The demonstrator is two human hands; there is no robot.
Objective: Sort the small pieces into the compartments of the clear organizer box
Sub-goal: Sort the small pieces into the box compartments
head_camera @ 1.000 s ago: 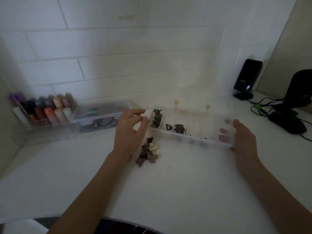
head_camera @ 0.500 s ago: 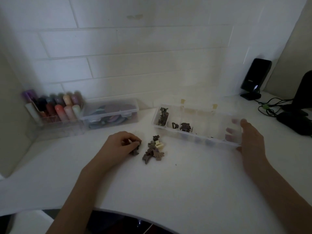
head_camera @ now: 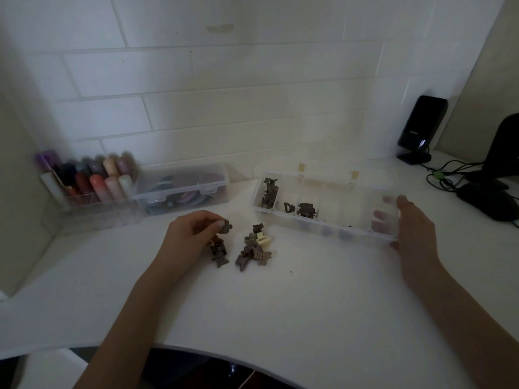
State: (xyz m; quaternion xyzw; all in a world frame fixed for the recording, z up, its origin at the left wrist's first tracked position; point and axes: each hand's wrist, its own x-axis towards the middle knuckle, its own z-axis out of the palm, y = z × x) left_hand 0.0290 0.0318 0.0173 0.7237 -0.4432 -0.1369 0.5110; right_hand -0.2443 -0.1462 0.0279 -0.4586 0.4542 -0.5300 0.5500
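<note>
Pinching a small brown piece [head_camera: 225, 227] between thumb and fingertips, the left hand [head_camera: 193, 237] sits just left of center in the frame, low over the white table [head_camera: 280, 310]. Its grip is clamped on that 1 piece, fingers curled round it. Just below the hand lies a small cluster [head_camera: 219, 252] of brown pieces, and to its right a larger pile [head_camera: 254, 251] with 1 pale cream piece [head_camera: 263, 239] at its upper edge.

The box [head_camera: 331, 233] lies at center right, lid swung back toward the tiled wall. Its leftmost compartment [head_camera: 269, 193] holds a heap of dark pieces; the next 2 to the right each hold a few. The compartments further right look bare or nearly so, though the dim light makes that hard to tell. The right hand [head_camera: 415, 234] holds the box's right end, thumb on the outer wall and fingers showing blurred through the clear plastic, so its grip is wrapped on the box to steady it.

The step in hand looks like a pick: 1 piece is lifted from the loose stock and not yet carried over. The next move likely calls for judging which shape this piece is, then carrying it up and right over the box wall and releasing it above the matching compartment. The dividers are low and close together, so the drop needs to be made well inside 1 cell, with the right hand keeping the light box from sliding.
</note>
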